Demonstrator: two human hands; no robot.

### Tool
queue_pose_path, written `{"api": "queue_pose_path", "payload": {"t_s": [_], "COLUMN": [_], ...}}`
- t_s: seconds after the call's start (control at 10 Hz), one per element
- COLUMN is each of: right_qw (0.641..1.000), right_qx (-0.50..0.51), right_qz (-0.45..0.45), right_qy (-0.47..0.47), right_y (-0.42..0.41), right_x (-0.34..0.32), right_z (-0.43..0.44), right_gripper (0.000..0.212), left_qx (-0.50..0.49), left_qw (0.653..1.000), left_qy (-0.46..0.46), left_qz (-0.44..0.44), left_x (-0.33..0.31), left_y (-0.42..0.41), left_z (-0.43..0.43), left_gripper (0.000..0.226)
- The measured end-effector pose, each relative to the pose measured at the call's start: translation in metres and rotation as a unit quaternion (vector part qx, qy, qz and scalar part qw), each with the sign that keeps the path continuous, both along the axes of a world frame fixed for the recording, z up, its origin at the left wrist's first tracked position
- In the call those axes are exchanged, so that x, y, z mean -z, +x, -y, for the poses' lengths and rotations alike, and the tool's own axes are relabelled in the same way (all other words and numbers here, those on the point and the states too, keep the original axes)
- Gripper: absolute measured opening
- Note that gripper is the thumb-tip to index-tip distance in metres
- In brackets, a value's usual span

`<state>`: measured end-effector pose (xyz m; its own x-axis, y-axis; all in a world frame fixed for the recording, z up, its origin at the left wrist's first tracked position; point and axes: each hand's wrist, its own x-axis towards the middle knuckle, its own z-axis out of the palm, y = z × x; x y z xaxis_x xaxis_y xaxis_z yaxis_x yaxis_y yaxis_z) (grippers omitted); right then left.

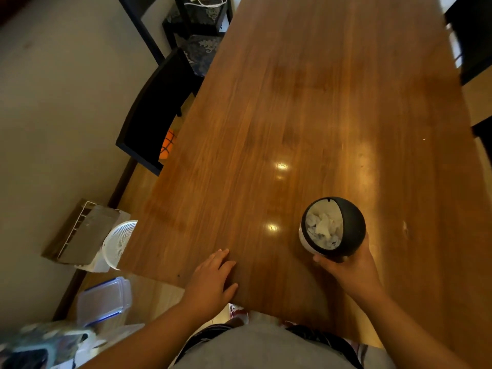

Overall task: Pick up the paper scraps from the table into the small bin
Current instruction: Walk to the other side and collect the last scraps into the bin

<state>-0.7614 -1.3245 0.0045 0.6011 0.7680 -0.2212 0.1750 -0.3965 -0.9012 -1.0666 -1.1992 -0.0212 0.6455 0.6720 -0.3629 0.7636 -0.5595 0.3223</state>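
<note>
Many paper scraps fill the small bin, gripped by the right hand.

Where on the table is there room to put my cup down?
Nearly all the table beyond the small bin is bare. Only the near edge is busy: left hand flat, right hand holding the bin.

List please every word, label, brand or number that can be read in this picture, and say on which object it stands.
None can be read.
small bin: no label or mark shows on its dark lid or white body.
paper scraps inside it: crumpled, no print visible.
table: bare wood, no text.
plastic container on the floor: no legible label.
patterned object at the lower left: too blurred to tell.
</note>
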Motion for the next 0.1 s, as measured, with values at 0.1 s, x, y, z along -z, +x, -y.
{"api": "queue_pose_path", "payload": {"t_s": [0.1], "right_qw": [0.999], "right_qx": [-0.024], "right_qz": [0.022], "right_qy": [-0.022], "right_y": [0.0026], "right_x": [-0.0017], "right_z": [0.0129], "right_gripper": [0.11], "left_qx": [-0.031], "left_qw": [0.999], "left_qy": [-0.008], "left_qz": [0.029], "left_x": [-0.0011], "left_y": [-0.0141], "left_z": [0.0102], "left_gripper": [0.047]}}
